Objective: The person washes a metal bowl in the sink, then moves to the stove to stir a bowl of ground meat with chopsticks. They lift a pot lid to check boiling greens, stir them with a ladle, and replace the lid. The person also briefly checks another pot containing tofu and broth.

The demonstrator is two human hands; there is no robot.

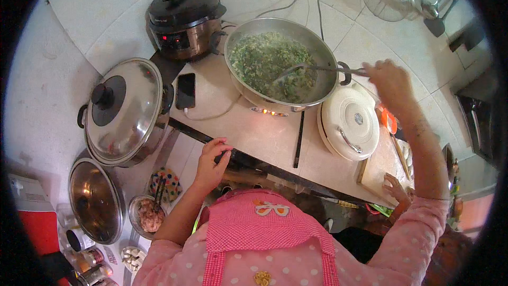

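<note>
My right hand [388,81] grips the handle of a metal spatula or ladle [327,69]. Its head sits partly buried in chopped greens [262,61] inside a wide electric pan [331,57], and haze blurs the food. Lights glow on the front of the pan's base. My left hand [210,163] rests at the dark front edge of the counter [254,127], fingers slightly apart and holding nothing. A plugged-in phone [185,90] lies on the counter, left of the pan.
Left stand a lidded steel pot [131,119], a glass lid [95,202] and a bowl of minced meat [147,214] with chopsticks. A pressure cooker [186,24] stands behind. Right are a round white appliance [349,121] and a board [383,159], with another person's hand [397,190] there.
</note>
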